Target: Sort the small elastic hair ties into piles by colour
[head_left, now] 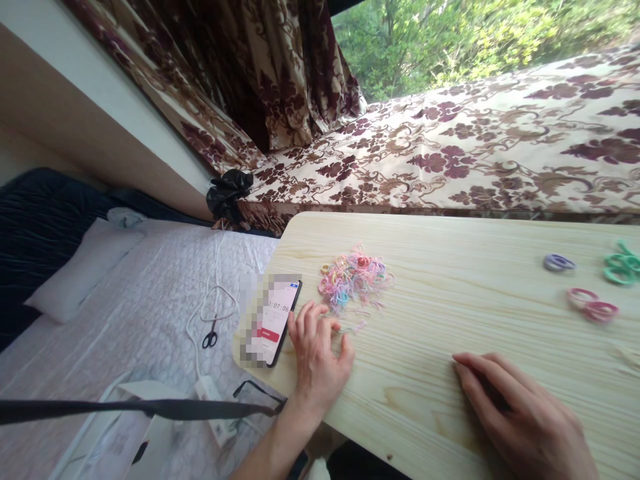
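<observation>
A tangled pile of small pastel hair ties (355, 277) lies on the light wooden table (430, 280), with a few loose strands at its near side. My left hand (320, 353) is just in front of it, fingers slightly bent and apart, holding nothing. Its outer fingers are beside the right edge of a phone (273, 327) that shows a running timer. Farther right, my right hand (520, 413) rests low over the tabletop, thumb and forefinger tips together and nothing visible between them. Beyond it sit separate groups of hair ties: purple (559, 263), pink (593, 305) and green (623, 265).
Pale strands (627, 357) lie at the table's right edge. Left of the table is a bed (150, 280) with scissors (211, 337), a white cable and a power strip (215, 410). A dark strap (150, 408) crosses the lower left. Behind the table runs a flowered window ledge (425, 160).
</observation>
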A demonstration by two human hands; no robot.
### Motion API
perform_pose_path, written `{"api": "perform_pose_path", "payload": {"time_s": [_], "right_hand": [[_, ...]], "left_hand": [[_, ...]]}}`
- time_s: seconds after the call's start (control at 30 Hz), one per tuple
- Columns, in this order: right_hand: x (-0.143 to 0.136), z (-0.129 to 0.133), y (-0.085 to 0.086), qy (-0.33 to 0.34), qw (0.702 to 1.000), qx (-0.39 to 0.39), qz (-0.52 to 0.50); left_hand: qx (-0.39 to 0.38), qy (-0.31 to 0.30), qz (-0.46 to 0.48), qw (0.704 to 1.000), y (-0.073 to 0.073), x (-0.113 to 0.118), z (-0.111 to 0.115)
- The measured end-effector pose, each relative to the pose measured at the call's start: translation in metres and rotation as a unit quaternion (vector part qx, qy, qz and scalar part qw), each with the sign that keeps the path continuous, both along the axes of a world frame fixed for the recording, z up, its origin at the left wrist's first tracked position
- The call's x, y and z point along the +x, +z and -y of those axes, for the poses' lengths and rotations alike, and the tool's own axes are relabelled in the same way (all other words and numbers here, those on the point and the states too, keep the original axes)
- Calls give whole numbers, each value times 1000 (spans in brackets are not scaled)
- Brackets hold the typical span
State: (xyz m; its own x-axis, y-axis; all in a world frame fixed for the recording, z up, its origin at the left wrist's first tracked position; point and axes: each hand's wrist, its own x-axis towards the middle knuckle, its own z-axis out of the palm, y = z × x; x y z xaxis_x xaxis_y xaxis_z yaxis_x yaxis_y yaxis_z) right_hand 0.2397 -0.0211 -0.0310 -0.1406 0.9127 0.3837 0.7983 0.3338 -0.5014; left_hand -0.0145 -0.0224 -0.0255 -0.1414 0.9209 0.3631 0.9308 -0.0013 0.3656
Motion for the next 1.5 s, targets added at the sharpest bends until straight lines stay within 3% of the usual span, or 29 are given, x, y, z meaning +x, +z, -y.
{"api": "perform_pose_path", "payload": {"time_s": [0.37, 0.57, 0.9, 1.07, 1.3, 1.5], "right_hand": [[1, -1, -3, 2, 1000, 4, -3], [2, -3, -9, 7, 999, 40, -3], [-1, -1, -2, -4, 1000, 20, 4], [1, -4, -8, 7, 998, 54, -4], [0, -2, -2, 10, 1000, 18, -6], [2, -3, 1, 24, 1000, 19, 9]], "left_hand": [[2, -5, -2, 1000, 0, 0, 0], [-29, 1, -6, 1000, 8, 2, 4], [-68, -14, -42, 997, 25, 1, -1], [-70, -5, -43, 997, 25, 4, -5], [-50, -14, -70, 996, 25, 6, -10], [-16, -45, -32, 998, 21, 13, -3]]}}
